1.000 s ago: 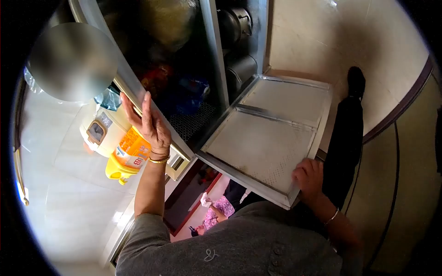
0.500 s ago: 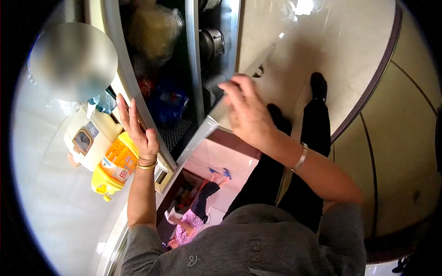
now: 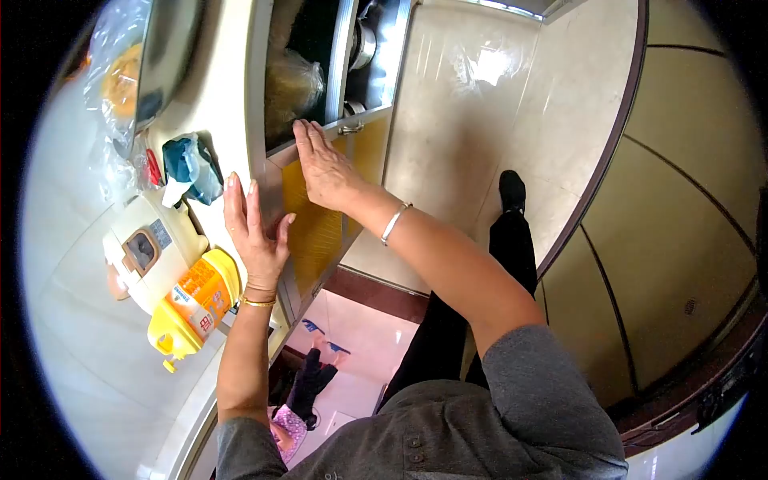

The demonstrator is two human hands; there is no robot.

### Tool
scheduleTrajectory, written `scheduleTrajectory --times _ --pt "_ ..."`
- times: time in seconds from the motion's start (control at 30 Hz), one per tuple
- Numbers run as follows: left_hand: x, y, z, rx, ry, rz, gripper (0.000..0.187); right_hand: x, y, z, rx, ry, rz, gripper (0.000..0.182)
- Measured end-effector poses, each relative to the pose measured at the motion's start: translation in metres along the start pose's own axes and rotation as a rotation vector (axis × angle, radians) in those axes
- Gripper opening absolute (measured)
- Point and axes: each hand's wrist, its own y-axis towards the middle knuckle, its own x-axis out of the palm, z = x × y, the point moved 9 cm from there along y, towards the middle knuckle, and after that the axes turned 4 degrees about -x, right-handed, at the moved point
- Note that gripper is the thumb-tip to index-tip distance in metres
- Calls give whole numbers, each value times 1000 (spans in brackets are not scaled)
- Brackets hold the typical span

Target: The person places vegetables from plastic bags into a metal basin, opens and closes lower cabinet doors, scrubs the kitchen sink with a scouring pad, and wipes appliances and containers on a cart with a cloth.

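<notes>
My right hand [image 3: 324, 168] lies with straight fingers against the top edge of a yellow-panelled cabinet door [image 3: 308, 236], holding nothing. A small metal handle [image 3: 350, 129] is fixed on the door frame just beyond its fingertips. My left hand [image 3: 258, 240] is stretched out at the edge of the pale countertop [image 3: 228, 96], its fingers apart and nothing in them. Left of it stand a yellow-capped bottle with an orange label [image 3: 200, 296] and a cream-coloured box-like container [image 3: 152, 244]. The uncovered part of the cabinet shows a plastic-wrapped bundle [image 3: 296, 84] and metal pots [image 3: 362, 44].
A teal plastic packet [image 3: 192, 164] and a large metal pan [image 3: 164, 64] are on the counter, beside a clear plastic bag [image 3: 104, 88]. Tan curved panels [image 3: 664, 200] line the right. Another person [image 3: 308, 388] is in the pink-floored area below.
The door now covers the near part of the cabinet, hiding the blue item seen inside before. My right hand has come left onto the door. My view has shifted, and more countertop shows.
</notes>
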Motion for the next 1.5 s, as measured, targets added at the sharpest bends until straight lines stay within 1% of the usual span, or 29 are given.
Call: scheduleTrajectory --times 0.07,0.1,0.13,0.17,0.23,0.3,0.33,0.37,0.4,0.5,0.53,0.57,0.63,0.67,0.7,0.73,0.77,0.8,0.83,0.87,0.9,0.93,0.97,1.0,1.03,1.1,1.3,1.4,1.5 --pt "0 0 1 -3 47 -10 73 4 6 3 16 31 -106 78" --pt "0 0 1 -6 72 -15 72 -12 6 -2 32 -120 -153 78" --pt "-1 0 1 -14 53 -14 71 -40 14 -3 -15 -264 -26 72" --pt "-2 1 2 -7 38 -12 71 -93 19 -17 -128 -411 283 61" --pt "-4 2 4 21 63 -26 72 -231 39 -34 2 -285 676 43" --pt "-7 2 5 23 69 -19 70 -323 39 -76 -217 -1195 1034 41" --pt "-8 2 4 19 70 -23 69 -358 40 -97 -277 -1253 993 45" --pt "-8 2 5 18 70 -28 68 -383 50 -101 -150 -1394 937 49" --pt "-9 3 5 10 75 -28 68 -397 51 -95 -215 -1535 946 42" --pt "-10 1 6 0 82 -30 68 -425 64 -55 86 -1650 523 31" --pt "-10 1 6 4 83 -24 68 -426 55 -49 77 -1511 488 22" --pt "-9 1 5 7 81 -18 68 -409 45 -63 224 -1508 434 20" --pt "-9 0 4 16 50 -1 67 -400 27 -17 491 -1205 386 20" --pt "-9 0 4 7 48 -5 67 -350 6 -59 610 -1239 127 19" --pt "-10 0 6 1 37 -11 68 -317 8 -7 124 -1160 142 26" --pt "-13 0 10 22 10 4 66 -288 -2 -14 280 -937 120 33" --pt "-15 1 13 44 -10 14 66 -255 -6 -18 130 -944 277 24" --pt "-16 1 14 58 -30 17 66 -226 -9 -27 8 -705 390 29" --pt "-18 1 15 65 -44 21 67 -204 -7 -30 53 -584 441 36" --pt "-20 1 17 74 -72 26 67 -185 -6 -39 150 -515 406 45" --pt "-22 1 18 82 -93 31 67 -171 -3 -46 153 -303 375 54" --pt "-24 0 18 98 -122 46 65 -161 -3 -48 247 -80 381 61" --pt "-25 0 18 106 -149 59 63 -147 1 -46 371 116 267 67" --pt "-26 0 18 119 -155 61 62 -125 5 -30 392 255 238 71" --pt "-26 0 18 133 -163 63 61 -94 9 -17 411 520 155 68" --pt "-25 0 17 128 -135 50 58 -55 -1 -35 478 1074 93 62" --pt "-26 2 19 75 10 32 56 -40 7 -33 307 978 1 61" --pt "-25 2 17 64 16 50 59 -55 -6 -30 288 687 52 61" --pt "-22 0 14 53 68 40 64 -113 -44 -19 380 72 55 58"
